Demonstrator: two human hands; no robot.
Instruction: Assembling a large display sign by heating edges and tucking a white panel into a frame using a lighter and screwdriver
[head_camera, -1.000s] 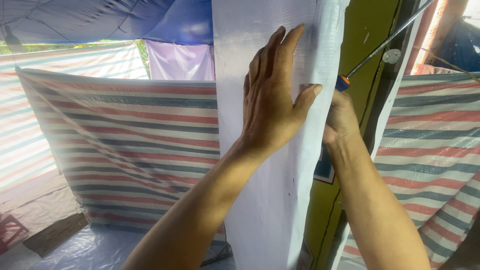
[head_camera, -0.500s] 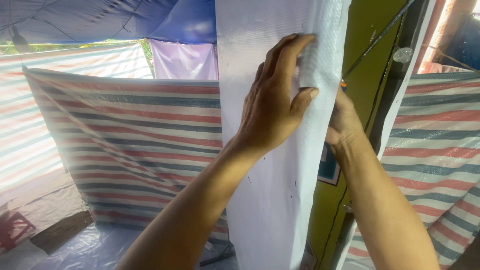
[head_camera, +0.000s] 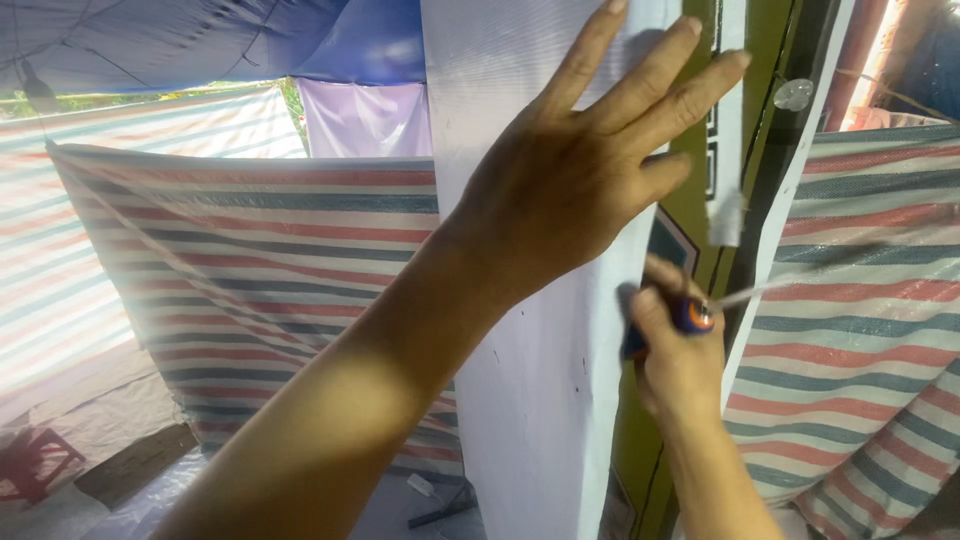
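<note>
My left hand (head_camera: 580, 170) lies flat with fingers spread on a white woven tarp sheet (head_camera: 530, 400) that hangs over an upright green post (head_camera: 700, 210). Behind the sheet's right edge, my right hand (head_camera: 680, 360) grips a screwdriver (head_camera: 690, 315) with a blue and orange handle; its thin metal shaft is blurred and points right, toward the striped tarp. Part of the right hand is hidden by the white sheet.
Red, blue and white striped tarps (head_camera: 260, 260) hang as walls on the left and right (head_camera: 860, 300). A blue tarp (head_camera: 200, 30) forms the roof. A red stool (head_camera: 30, 465) stands at the lower left on the covered ground. A round metal washer (head_camera: 793, 94) sits on the post.
My left hand has slid up the sheet and spread its fingers. My right hand with the screwdriver has dropped lower, and the shaft now points right instead of up.
</note>
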